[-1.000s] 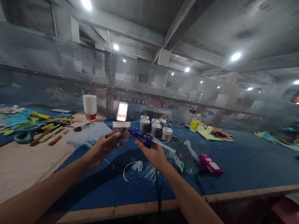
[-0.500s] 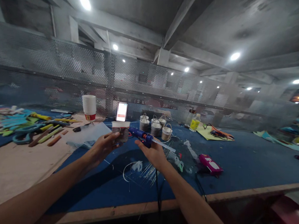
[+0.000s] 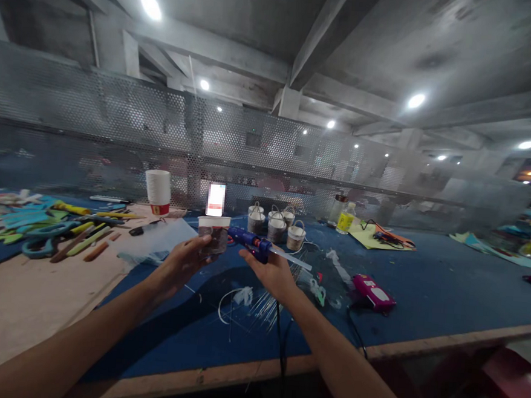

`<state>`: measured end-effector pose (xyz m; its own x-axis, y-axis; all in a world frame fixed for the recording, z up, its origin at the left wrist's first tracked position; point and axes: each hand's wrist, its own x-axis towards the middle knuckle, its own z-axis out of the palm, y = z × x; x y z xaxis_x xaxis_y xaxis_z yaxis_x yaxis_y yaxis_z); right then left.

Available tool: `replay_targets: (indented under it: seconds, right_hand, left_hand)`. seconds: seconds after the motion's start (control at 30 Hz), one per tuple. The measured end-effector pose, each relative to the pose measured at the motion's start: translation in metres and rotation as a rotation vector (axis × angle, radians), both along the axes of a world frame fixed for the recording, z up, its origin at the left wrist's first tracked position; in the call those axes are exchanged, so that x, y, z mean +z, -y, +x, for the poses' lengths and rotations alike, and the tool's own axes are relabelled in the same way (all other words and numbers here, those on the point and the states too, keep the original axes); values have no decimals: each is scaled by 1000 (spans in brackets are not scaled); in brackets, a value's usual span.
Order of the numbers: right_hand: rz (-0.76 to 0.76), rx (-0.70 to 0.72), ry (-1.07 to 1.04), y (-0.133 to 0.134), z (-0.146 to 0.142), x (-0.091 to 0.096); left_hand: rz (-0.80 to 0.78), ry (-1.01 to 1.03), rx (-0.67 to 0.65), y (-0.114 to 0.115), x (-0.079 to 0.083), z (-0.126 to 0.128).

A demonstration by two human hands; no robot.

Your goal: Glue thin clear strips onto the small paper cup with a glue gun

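The blue table (image 3: 450, 282) lies beneath both hands, its near edge running below them and its top spreading widest to the right hand's right. The right hand (image 3: 272, 271), forearm slanting up from lower right, is wrapped round a blue glue gun (image 3: 247, 238) pointing left. The left hand (image 3: 187, 254) clasps an upright, dark-wrapped cup (image 3: 213, 238) close by the gun's tip. Beyond the right hand stand four small handled buckets (image 3: 276, 230).
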<state>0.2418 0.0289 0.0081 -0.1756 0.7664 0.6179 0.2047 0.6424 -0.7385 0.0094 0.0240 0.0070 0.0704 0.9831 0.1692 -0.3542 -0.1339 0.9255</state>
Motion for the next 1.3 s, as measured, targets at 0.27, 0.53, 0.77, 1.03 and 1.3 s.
replay_targets:
  seconds: [0.27, 0.53, 0.77, 1.03, 1.3]
  right_hand:
    - [-1, -18, 21, -2, 0, -2]
    - [6, -36, 22, 1, 1, 1]
    - [7, -25, 21, 1, 0, 2]
    - [-1, -22, -19, -5, 0, -5]
    - [-5, -43, -5, -5, 1, -5]
  left_hand:
    - [-29, 16, 16, 4, 1, 0]
    - [-41, 15, -19, 0, -1, -2]
    - [-38, 33, -27, 5, 4, 1]
    - [-31, 72, -27, 7, 4, 1]
    - [-26, 104, -51, 8, 5, 1]
